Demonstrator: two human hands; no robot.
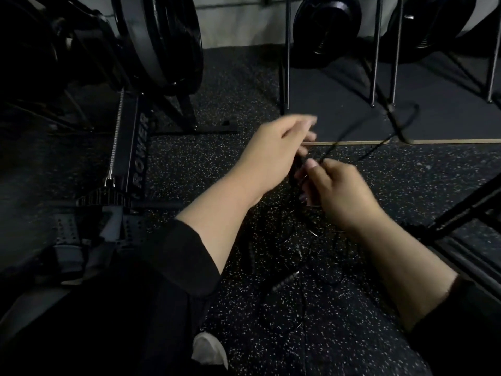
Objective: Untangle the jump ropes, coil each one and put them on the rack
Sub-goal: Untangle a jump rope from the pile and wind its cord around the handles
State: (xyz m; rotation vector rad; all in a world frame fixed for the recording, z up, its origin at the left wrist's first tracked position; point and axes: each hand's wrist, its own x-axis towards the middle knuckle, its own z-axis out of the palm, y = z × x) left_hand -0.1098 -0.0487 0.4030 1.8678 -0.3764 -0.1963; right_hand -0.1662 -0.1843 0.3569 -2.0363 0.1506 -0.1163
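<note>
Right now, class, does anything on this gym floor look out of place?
Yes: thin black jump ropes lie tangled on the speckled rubber floor, a ridged handle loose among them. Both hands, left and right, grip strands above the knot.

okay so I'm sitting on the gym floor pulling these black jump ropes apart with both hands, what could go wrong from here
1. Both the left hand and right hand hold cord close together, so pulling hard may tighten a knot in the tangled ropes below.
2. A loop lies by the thin metal rack legs; it could snag there.
3. The black cord is hard to see on the dark speckled floor, so a loose handle near your legs may get missed.
</note>
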